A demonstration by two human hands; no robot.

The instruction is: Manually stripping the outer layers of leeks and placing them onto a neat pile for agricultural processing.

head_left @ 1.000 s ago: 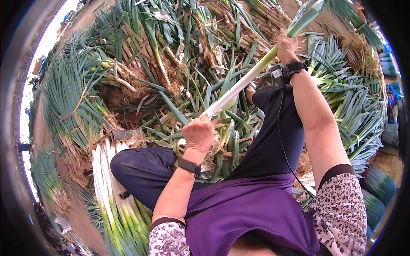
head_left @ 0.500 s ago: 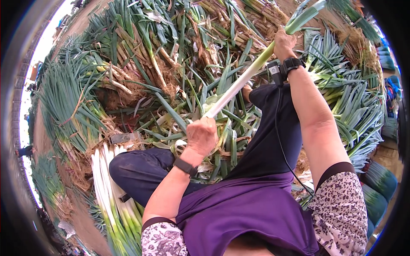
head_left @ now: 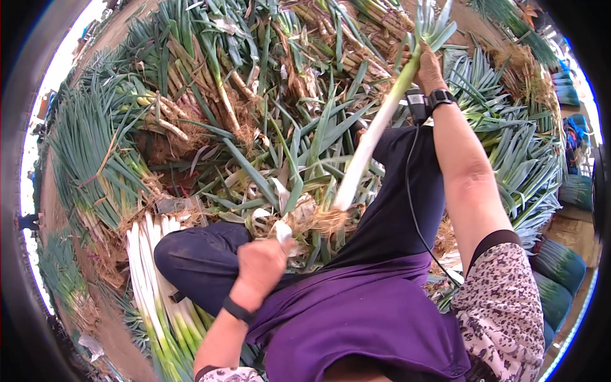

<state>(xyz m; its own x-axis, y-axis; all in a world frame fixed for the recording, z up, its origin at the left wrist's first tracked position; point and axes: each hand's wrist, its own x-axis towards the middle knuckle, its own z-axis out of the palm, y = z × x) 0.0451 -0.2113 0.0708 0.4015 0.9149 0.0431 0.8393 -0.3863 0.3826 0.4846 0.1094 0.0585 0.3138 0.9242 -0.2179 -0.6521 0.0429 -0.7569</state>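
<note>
My right hand point(head_left: 428, 69) grips a long leek point(head_left: 375, 143) just below its fanned green leaves. The leek slants down to the left, its white stem bare and smooth, its shaggy roots point(head_left: 330, 220) above my lap. Over my bent left knee, my left hand point(head_left: 262, 262) is closed in a fist, apart from the leek. A pale strip of leek skin point(head_left: 282, 230) sticks up from the fist. Left of that knee lies a bundle of clean white leeks point(head_left: 153, 274), their green ends toward the lower edge.
Torn leaves and peelings point(head_left: 299, 191) lie heaped before my crossed legs. Piles of untrimmed leeks point(head_left: 200, 76) with dirty roots rise ahead and at the left point(head_left: 92, 149). More leeks point(head_left: 509, 153) lie at the right, and tied green bundles point(head_left: 557, 267) sit beyond them. A black cable point(head_left: 412, 191) runs along my right leg.
My left hand has moved from the leek's lower end down toward my lap, with a pale strip in it. The leek now hangs steeper, roots showing, in my right hand alone.
</note>
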